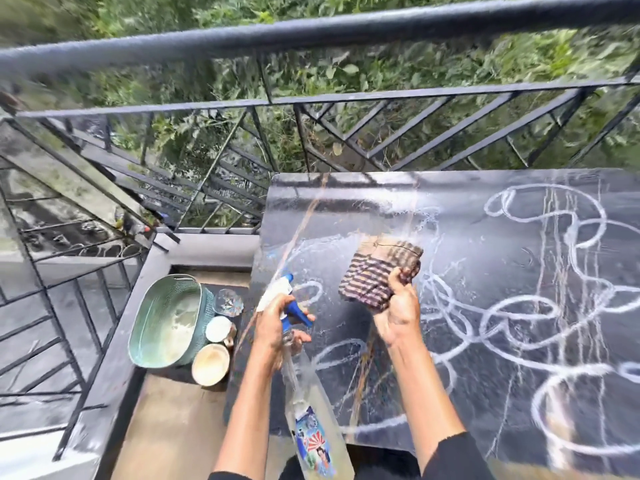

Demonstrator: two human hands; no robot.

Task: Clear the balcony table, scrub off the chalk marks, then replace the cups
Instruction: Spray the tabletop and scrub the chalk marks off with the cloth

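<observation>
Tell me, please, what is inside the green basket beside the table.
The basket shows only its pale bottom with a whitish patch. The cups stand outside, beside it. Its right wall hides a strip of the inside.

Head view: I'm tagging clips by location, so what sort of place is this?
Likely a home balcony: a black railing with greenery beyond it, and a chalk-marked table set against it.
</observation>
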